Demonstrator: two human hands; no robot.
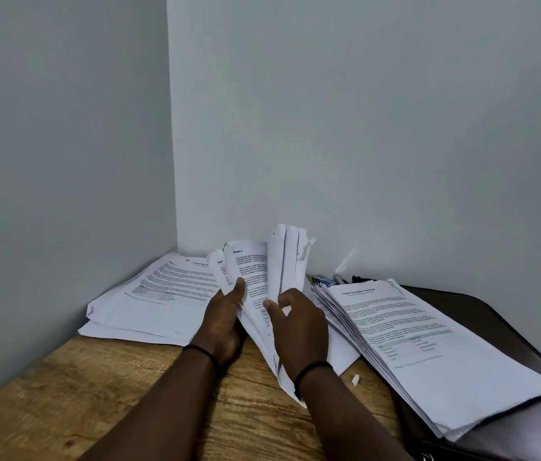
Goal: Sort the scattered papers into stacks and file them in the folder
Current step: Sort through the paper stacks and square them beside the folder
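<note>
A fanned sheaf of printed pages (pixel 262 294) is gripped by the left hand (pixel 226 314) and pinched by the right hand (pixel 299 324), seemingly for sorting. Stacks are laid far left (pixel 149 301) and right, on the dark folder (pixel 482 314).

Folder (pixel 495 314) mostly under right stack (pixel 428 354), cut off at btm-right edge; text unreadable.

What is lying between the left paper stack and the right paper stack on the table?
In the head view, both hands, left hand and right hand, hold a bundle of papers between the left stack and right stack.
</note>
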